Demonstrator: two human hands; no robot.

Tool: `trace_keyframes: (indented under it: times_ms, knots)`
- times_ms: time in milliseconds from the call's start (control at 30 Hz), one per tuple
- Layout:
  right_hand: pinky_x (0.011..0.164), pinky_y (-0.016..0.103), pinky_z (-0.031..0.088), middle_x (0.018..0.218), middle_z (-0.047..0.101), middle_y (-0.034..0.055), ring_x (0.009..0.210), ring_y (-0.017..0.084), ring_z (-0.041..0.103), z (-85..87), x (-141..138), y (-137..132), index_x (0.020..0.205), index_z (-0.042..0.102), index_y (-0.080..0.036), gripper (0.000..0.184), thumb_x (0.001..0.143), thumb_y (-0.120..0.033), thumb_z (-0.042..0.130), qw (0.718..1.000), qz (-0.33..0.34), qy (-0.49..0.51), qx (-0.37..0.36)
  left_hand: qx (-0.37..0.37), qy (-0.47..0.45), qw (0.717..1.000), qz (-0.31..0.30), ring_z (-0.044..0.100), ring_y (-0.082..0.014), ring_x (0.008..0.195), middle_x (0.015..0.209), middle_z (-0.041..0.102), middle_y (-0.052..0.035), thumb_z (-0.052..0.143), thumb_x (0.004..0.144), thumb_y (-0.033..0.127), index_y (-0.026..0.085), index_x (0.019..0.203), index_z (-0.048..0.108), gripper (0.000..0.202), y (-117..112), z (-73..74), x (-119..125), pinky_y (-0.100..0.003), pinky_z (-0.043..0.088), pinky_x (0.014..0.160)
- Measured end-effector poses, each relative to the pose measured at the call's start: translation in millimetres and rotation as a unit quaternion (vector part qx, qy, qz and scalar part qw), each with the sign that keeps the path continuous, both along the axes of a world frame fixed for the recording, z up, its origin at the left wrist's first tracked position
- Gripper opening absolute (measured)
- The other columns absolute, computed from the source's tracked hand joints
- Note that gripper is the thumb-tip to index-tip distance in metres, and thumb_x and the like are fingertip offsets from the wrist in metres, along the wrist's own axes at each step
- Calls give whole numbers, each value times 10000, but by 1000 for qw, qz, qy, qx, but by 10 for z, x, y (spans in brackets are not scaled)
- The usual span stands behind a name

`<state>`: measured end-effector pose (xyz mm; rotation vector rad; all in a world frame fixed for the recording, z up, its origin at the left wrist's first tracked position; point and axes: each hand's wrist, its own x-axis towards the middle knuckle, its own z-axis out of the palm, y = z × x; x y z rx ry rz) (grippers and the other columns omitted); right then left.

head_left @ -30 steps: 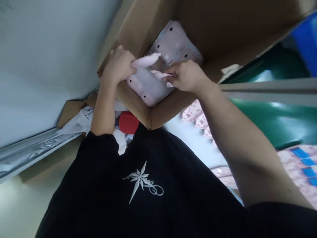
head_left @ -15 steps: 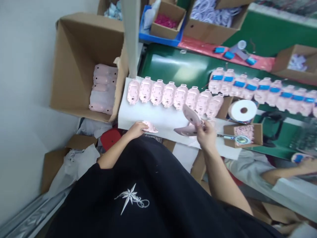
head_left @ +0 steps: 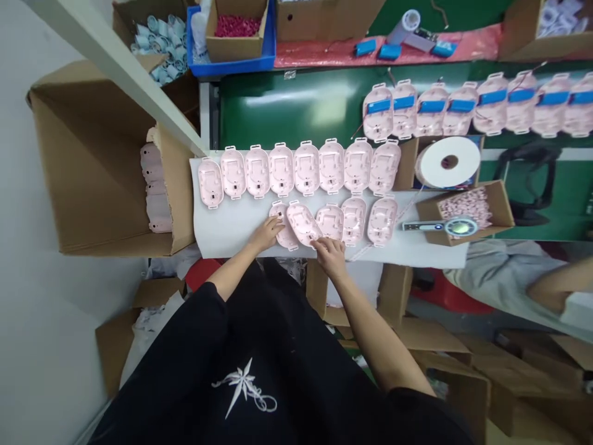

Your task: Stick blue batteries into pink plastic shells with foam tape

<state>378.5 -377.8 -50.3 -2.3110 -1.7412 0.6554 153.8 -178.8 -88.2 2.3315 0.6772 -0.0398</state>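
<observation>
- Black short-sleeved T-shirt [head_left: 185, 377], worn on the torso
- White star emblem [head_left: 241, 380] with looping swirl lines, mid-front on the T-shirt
- Left sleeve [head_left: 204, 315], black, short
- Right sleeve [head_left: 417, 414], black, short
- Left hand [head_left: 266, 233], bare
- Right hand [head_left: 330, 256], bare

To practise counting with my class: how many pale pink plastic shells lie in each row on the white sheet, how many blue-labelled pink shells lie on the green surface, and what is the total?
Pale pink plastic shells, back row: 8
Pale pink plastic shells, front row: 5
Pink shells with blue labels: 8
Total: 21
</observation>
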Motion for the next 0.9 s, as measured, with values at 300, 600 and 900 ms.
trace_keyframes:
  times_ms: [300, 600, 900]
  knots:
    - [1105, 439, 192, 1403, 670, 118, 1271, 291, 481, -182, -95, 128, 1290, 719, -278, 404, 1004, -143, 468, 998, -51, -29, -27, 38, 125, 990, -58, 410, -344, 1505, 1594, 522, -133, 679, 856, 193, 246, 1489, 586, 642, 201, 419, -373, -561, 226, 1285]
    - [1101, 483, 199, 1368, 678, 124, 1255, 319, 482, -197, -185, 112, 1299, 706, -272, 350, 1007, -227, 520, 1000, -4, -12, -20, 38, 223, 973, 39, 577, -340, 1308, 1338, 678, -168, 565, 1021, 355, 247, 1374, 661, 382, 183, 643, -378, -494, 341, 1168]
    - [1075, 486, 220, 1317, 668, 159, 1199, 322, 475, -117, -545, 272, 1321, 664, -207, 352, 1021, -303, 506, 999, -38, -20, -10, -8, 257, 955, 148, 680, -289, 1170, 1314, 702, -145, 578, 1025, 396, 191, 1525, 494, 547, -67, 507, -102, -373, 522, 979]
